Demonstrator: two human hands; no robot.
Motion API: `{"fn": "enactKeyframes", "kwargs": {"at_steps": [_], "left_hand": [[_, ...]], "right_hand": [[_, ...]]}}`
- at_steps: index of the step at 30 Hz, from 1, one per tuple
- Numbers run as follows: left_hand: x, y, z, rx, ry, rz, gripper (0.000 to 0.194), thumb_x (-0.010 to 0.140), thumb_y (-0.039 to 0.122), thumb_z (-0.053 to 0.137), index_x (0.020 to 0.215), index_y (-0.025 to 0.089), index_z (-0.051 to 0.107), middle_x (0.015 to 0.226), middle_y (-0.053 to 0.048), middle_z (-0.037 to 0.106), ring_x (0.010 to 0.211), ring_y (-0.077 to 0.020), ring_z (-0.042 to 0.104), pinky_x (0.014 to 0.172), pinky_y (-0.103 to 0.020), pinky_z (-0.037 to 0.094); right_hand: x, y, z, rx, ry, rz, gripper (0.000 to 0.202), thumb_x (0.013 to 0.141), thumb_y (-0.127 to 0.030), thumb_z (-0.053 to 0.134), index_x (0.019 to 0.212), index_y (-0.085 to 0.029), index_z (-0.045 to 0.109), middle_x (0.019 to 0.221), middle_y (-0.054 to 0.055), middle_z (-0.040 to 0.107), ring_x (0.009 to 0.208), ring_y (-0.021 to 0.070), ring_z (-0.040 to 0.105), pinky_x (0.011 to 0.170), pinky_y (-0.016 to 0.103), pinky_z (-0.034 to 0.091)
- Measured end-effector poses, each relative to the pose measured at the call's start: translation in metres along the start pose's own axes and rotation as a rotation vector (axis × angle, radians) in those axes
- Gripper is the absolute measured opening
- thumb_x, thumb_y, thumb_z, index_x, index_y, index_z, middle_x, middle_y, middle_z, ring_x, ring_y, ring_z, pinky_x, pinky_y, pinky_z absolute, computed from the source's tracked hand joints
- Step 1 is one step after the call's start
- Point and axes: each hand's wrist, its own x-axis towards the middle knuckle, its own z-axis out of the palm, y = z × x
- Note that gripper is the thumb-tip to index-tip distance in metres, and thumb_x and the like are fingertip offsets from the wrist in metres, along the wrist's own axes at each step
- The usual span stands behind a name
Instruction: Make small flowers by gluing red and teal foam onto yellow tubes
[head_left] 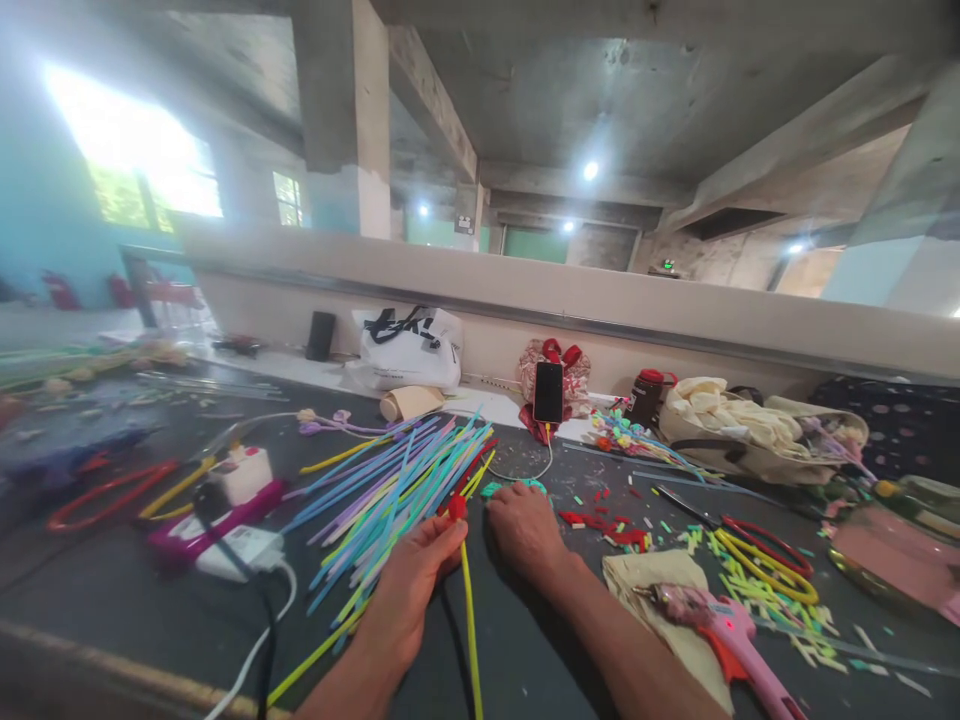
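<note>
My left hand (420, 565) pinches a small red flower-like piece (456, 506) between thumb and fingers. A long yellow-green fuzzy stem (469, 620) runs down from it toward the front. My right hand (525, 525) rests on the dark table with its fingers curled down and close together. Its fingertips are hidden, just by a small pile of teal pieces (534, 485). Left of my hands lies a loose bundle of fuzzy stems (397, 480) in blue, lilac, yellow and teal. Red cut pieces (619, 528) lie right of my right hand.
A pink glue gun (731, 625) lies on a beige cloth (652, 565) at right. Beside it are scissors (765, 560) and yellow-green offcuts (795, 620). At left stands a purple-and-white power strip (225, 535) with cables. A phone (548, 391) leans at the back.
</note>
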Motion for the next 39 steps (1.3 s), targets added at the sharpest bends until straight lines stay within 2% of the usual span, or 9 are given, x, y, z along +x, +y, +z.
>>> {"fn": "enactKeyframes", "kwargs": {"at_steps": [6,9,12,16,22,28,31,34,39], "left_hand": [[0.002,-0.005,-0.004,0.029,-0.041,-0.042,0.023,0.057,0.034,0.068,0.066,0.015,0.059,0.072,-0.003,0.067,0.06,-0.0145,0.061,0.061,-0.027,0.046],[0.001,-0.006,-0.004,0.059,-0.054,-0.045,0.025,0.057,0.036,0.068,0.068,0.015,0.06,0.071,-0.004,0.066,0.06,-0.0145,0.06,0.06,-0.027,0.046],[0.0,-0.005,-0.003,0.089,-0.06,-0.035,0.023,0.058,0.036,0.068,0.066,0.016,0.059,0.076,-0.003,0.066,0.058,-0.0126,0.059,0.058,-0.025,0.044],[-0.002,-0.005,0.0,0.124,-0.083,-0.025,0.022,0.059,0.036,0.066,0.065,0.016,0.06,0.07,-0.001,0.064,0.056,-0.011,0.057,0.054,-0.023,0.042],[-0.006,-0.005,0.001,0.137,-0.124,-0.003,0.021,0.063,0.037,0.063,0.064,0.017,0.059,0.063,0.001,0.06,0.052,-0.0093,0.053,0.051,-0.022,0.039],[-0.005,-0.005,-0.001,0.126,-0.134,-0.01,0.02,0.061,0.036,0.065,0.063,0.016,0.06,0.064,0.001,0.06,0.054,-0.0093,0.053,0.053,-0.022,0.04],[-0.006,-0.002,0.0,0.116,-0.138,-0.029,0.02,0.06,0.035,0.065,0.062,0.016,0.061,0.063,0.001,0.061,0.054,-0.009,0.053,0.053,-0.021,0.04],[-0.007,0.001,0.004,0.099,-0.143,-0.05,0.019,0.06,0.033,0.066,0.062,0.015,0.06,0.06,0.002,0.061,0.051,-0.0073,0.052,0.047,-0.018,0.038],[-0.005,0.002,0.018,0.047,-0.187,-0.118,0.019,0.06,0.03,0.066,0.06,0.015,0.056,0.061,-0.001,0.063,0.038,-0.0027,0.043,0.03,-0.013,0.021]], "right_hand": [[-0.01,0.043,-0.033,0.089,0.133,0.291,0.023,0.082,-0.02,0.04,0.086,-0.018,0.062,0.09,0.005,0.063,0.078,0.0137,0.057,0.067,0.022,0.041],[-0.013,0.052,-0.04,0.129,0.122,0.388,0.023,0.082,-0.022,0.039,0.089,-0.019,0.061,0.083,0.002,0.064,0.072,0.0126,0.059,0.063,0.022,0.043],[-0.013,0.053,-0.036,0.13,0.053,0.44,0.019,0.083,-0.021,0.042,0.089,-0.017,0.06,0.079,0.002,0.064,0.07,0.0126,0.059,0.063,0.025,0.045],[-0.007,0.042,-0.023,0.073,-0.058,0.455,0.017,0.084,-0.025,0.047,0.09,-0.014,0.057,0.09,0.003,0.06,0.08,0.0151,0.057,0.071,0.034,0.046],[0.005,0.027,-0.009,0.009,-0.197,0.453,0.02,0.083,-0.025,0.047,0.1,-0.014,0.053,0.102,0.005,0.056,0.086,0.0172,0.056,0.073,0.037,0.046],[-0.005,0.039,-0.022,0.124,-0.294,0.397,0.018,0.083,-0.026,0.049,0.094,-0.015,0.056,0.096,0.004,0.058,0.084,0.0164,0.057,0.073,0.036,0.046],[-0.012,0.045,-0.032,0.225,-0.274,0.387,0.017,0.083,-0.027,0.049,0.088,-0.014,0.058,0.089,0.003,0.06,0.08,0.0156,0.057,0.072,0.035,0.045],[-0.016,0.049,-0.038,0.35,-0.199,0.389,0.017,0.082,-0.028,0.049,0.082,-0.014,0.059,0.084,0.002,0.061,0.077,0.0146,0.057,0.071,0.034,0.044],[-0.018,0.05,-0.036,0.629,-0.066,0.434,0.017,0.079,-0.02,0.047,0.074,-0.013,0.062,0.06,-0.002,0.059,0.053,0.01,0.053,0.053,0.023,0.042]]}}
